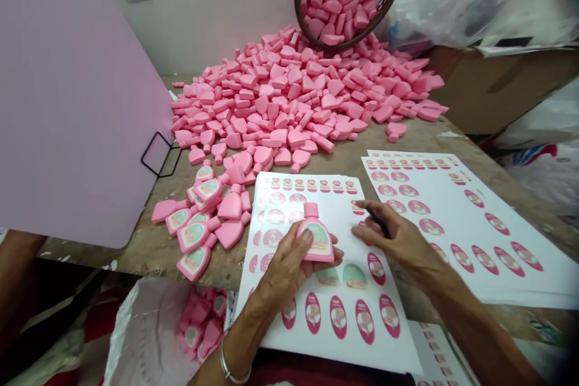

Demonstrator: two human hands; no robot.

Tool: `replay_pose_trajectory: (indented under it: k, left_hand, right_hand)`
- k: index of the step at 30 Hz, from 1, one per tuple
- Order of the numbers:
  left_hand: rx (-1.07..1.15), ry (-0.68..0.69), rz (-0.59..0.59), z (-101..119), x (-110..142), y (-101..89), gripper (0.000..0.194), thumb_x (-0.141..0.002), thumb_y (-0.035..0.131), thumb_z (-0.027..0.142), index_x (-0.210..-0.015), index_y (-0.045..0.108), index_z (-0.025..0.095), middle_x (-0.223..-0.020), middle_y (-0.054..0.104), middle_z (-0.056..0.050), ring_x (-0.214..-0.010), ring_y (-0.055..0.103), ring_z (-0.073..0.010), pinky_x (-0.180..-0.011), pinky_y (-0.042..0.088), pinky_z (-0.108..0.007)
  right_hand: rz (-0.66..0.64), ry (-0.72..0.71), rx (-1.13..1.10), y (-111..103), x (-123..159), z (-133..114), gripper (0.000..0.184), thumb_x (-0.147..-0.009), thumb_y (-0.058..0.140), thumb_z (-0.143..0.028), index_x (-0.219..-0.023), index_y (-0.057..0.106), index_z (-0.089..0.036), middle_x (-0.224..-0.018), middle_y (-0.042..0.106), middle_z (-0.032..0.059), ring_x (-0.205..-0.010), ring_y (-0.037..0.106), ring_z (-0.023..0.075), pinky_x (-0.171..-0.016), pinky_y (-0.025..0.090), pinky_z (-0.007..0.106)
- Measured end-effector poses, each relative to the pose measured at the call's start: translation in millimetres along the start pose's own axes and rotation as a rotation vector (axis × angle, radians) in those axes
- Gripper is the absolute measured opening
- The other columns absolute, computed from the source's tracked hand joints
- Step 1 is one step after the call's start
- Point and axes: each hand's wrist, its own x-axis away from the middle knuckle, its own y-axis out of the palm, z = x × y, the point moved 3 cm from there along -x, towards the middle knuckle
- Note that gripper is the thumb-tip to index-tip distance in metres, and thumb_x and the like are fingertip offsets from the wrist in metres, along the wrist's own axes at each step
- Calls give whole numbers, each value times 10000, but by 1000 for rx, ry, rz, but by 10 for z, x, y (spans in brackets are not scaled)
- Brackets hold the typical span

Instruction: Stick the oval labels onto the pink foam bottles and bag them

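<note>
head view, and from here i see the left hand [289,271] curled around a pink plastic bottle [316,247], thumb pressed against its label [322,240], just above a sticker sheet [298,344] near the front of the wooden table [181,253]. the right hand [398,235] is half closed, pinching a thin dark stick [379,221] over that sheet's right side. labelled bottles [194,235] lie left of the sheet, a big heap of unlabelled bottles [280,96] sits farther off, and a tilted basket [298,6] full of them hangs over it.
</note>
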Motion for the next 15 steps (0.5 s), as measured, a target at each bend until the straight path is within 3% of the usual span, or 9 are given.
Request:
replay_pose_trajectory:
  k: [3, 7, 9, 11, 13, 15]
  left_hand:
    - [-115, 27, 155, 140, 44, -164, 402, -854, 564, 493, -1010, 596, 124, -936, 687, -121, -798, 678, -228, -748, 538, -362]
    - [-594, 224, 596, 651, 90, -690, 431, -801, 569, 568, -944, 642, 168, -716, 658, -32, -656, 616, -184, -611, 489, -282]
    - [-852, 406, 836, 1001, 97, -1011, 405, -837, 504, 560, -897, 631, 180, -669, 607, -1, -606, 550, -156, -568, 440, -257]
    - [-1132, 498, 1011, 1296, 79, -1299, 385, -884, 426, 506, -874, 623, 176, -680, 589, -11, -618, 520, -161, -595, 423, -272]
    - [-1407, 515, 1118, 1487, 50, -1502, 400, -905, 379, 475, -911, 628, 163, -756, 614, -55, -704, 542, -204, -683, 439, -328]
    - [-1619, 627, 1162, 1569, 42, -1553, 431, -908, 368, 474, -1007, 618, 137, -925, 632, -123, -885, 558, -271, -824, 432, -410]
  right_hand:
    - [57, -61, 63, -155, -264, 35, 556, -718, 690, -545, -1135, 632, -182, -989, 685, 88, -852, 641, 216, -687, 527, 303]
    - [31, -169, 263, -114, -849, -25, 442, -793, 580, -522, -995, 667, -139, -870, 702, 76, -761, 630, 197, -675, 506, 297]
    - [28, -201, 380, -8, -1211, -105, 380, -820, 533, -468, -941, 671, -135, -853, 703, 71, -764, 627, 193, -677, 490, 285]
    - [48, -192, 463, 139, -1558, -203, 344, -823, 528, -438, -912, 676, -141, -831, 701, 66, -770, 627, 197, -676, 471, 281]
    - [68, -165, 523, 325, -1833, -300, 368, -828, 527, -471, -890, 680, -141, -796, 695, 68, -763, 630, 205, -665, 456, 287]
    - [69, -119, 589, 532, -2005, -370, 472, -832, 508, -560, -873, 681, -122, -788, 689, 92, -771, 636, 229, -666, 456, 311]
